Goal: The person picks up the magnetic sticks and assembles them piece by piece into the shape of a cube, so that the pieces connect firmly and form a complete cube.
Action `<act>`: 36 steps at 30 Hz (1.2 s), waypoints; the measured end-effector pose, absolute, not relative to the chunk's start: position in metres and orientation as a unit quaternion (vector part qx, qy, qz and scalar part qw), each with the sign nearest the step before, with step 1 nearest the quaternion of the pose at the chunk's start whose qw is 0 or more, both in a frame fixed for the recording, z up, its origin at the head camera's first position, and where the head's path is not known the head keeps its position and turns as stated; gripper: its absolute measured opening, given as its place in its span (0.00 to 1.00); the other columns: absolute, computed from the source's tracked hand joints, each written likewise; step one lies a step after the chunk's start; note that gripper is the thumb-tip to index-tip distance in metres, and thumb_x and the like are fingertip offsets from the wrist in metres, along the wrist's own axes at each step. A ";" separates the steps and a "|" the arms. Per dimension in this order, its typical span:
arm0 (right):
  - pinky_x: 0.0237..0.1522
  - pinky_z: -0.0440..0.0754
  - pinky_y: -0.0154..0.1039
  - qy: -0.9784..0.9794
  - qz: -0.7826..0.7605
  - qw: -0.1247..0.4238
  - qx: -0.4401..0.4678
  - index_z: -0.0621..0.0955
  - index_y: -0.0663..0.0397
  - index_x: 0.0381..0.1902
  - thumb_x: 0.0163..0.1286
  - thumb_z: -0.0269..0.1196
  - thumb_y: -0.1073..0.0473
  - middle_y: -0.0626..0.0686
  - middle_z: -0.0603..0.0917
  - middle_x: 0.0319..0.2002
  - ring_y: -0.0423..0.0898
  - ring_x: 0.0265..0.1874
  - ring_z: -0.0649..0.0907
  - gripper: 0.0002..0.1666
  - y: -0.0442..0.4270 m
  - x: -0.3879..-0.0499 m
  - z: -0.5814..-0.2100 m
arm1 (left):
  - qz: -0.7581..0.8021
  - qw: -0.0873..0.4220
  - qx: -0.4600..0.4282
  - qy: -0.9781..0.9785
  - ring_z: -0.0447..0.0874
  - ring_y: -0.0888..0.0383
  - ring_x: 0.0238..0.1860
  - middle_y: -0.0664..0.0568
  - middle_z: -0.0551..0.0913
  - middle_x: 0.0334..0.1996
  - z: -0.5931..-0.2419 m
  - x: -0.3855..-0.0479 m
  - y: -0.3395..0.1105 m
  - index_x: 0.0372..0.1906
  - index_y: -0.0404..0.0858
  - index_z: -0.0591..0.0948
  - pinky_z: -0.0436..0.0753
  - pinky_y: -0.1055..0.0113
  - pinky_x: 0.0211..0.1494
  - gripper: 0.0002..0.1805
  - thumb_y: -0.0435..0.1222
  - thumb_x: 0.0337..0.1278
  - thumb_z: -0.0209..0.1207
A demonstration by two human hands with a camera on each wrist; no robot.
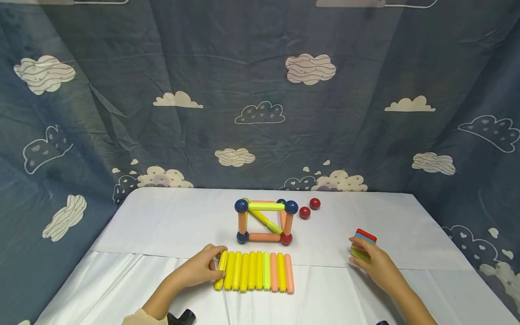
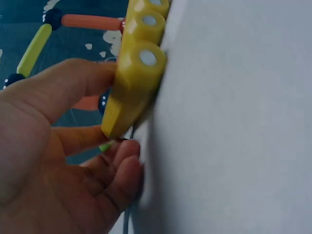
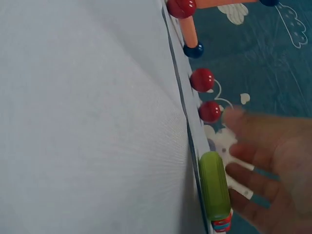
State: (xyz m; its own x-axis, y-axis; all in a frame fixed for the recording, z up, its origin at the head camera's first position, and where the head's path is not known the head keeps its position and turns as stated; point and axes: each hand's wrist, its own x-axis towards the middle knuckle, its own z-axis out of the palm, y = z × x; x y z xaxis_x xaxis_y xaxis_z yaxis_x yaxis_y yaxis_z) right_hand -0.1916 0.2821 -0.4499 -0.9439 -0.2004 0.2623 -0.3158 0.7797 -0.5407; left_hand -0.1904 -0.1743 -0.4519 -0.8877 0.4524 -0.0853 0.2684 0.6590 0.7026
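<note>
A row of several magnetic sticks, mostly yellow with a light green stick point(image 1: 266, 271) and a few orange ones, lies on the white-covered table. My left hand point(image 1: 199, 270) pinches the leftmost yellow stick point(image 2: 134, 85) of that row, thumb at one end and a finger at the other. Over to the right, my right hand point(image 1: 377, 264) is beside a small group of sticks: a green stick point(image 3: 214, 185), a blue one and a red stick point(image 1: 366, 234). Its fingers are loosely bent in the right wrist view, with the thumb apart from the green stick.
Behind the row stands a box-like frame of orange and green sticks point(image 1: 264, 237) joined by dark blue balls point(image 1: 241, 206) and a red ball point(image 1: 286, 238). Two loose red balls point(image 1: 304, 212) lie to its right. A cloud-patterned curtain point(image 1: 260, 149) hangs behind the table.
</note>
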 end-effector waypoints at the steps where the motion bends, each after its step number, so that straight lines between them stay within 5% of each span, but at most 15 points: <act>1: 0.48 0.71 0.48 -0.942 0.295 0.092 0.132 0.72 0.60 0.54 0.53 0.67 0.64 0.58 0.78 0.45 0.54 0.46 0.76 0.29 0.283 -0.192 -0.450 | 0.363 0.129 0.201 0.901 0.68 0.60 0.28 0.51 0.69 0.39 -0.451 -0.190 -0.174 0.58 0.35 0.68 0.72 0.70 0.26 0.32 0.41 0.47 0.64; 10: 0.44 0.74 0.53 -0.961 0.248 0.051 0.107 0.77 0.65 0.43 0.51 0.67 0.68 0.61 0.79 0.42 0.60 0.44 0.76 0.20 0.283 -0.190 -0.455 | 0.446 0.136 0.133 0.875 0.74 0.58 0.25 0.49 0.75 0.36 -0.448 -0.191 -0.174 0.53 0.42 0.70 0.76 0.66 0.25 0.24 0.35 0.48 0.63; 16: 0.34 0.77 0.39 -0.957 0.270 0.025 0.108 0.78 0.59 0.42 0.53 0.66 0.66 0.51 0.79 0.33 0.46 0.32 0.76 0.16 0.268 -0.191 -0.445 | 0.544 0.054 0.092 0.832 0.79 0.56 0.27 0.45 0.76 0.39 -0.441 -0.191 -0.174 0.54 0.39 0.69 0.80 0.63 0.28 0.22 0.31 0.53 0.59; 26: 0.40 0.78 0.44 -0.937 0.306 0.061 0.156 0.80 0.54 0.47 0.54 0.67 0.62 0.46 0.81 0.39 0.45 0.39 0.76 0.20 0.203 -0.197 -0.424 | 0.581 -0.060 0.077 0.808 0.78 0.53 0.41 0.47 0.76 0.44 -0.434 -0.190 -0.169 0.51 0.37 0.73 0.79 0.69 0.37 0.19 0.31 0.52 0.60; 36: 0.29 0.75 0.35 -0.898 0.331 0.115 0.267 0.79 0.49 0.44 0.53 0.68 0.63 0.38 0.79 0.34 0.41 0.28 0.73 0.19 0.147 -0.216 -0.427 | 0.579 -0.113 0.104 0.801 0.76 0.51 0.41 0.46 0.78 0.38 -0.411 -0.176 -0.161 0.46 0.33 0.74 0.79 0.70 0.38 0.16 0.25 0.50 0.59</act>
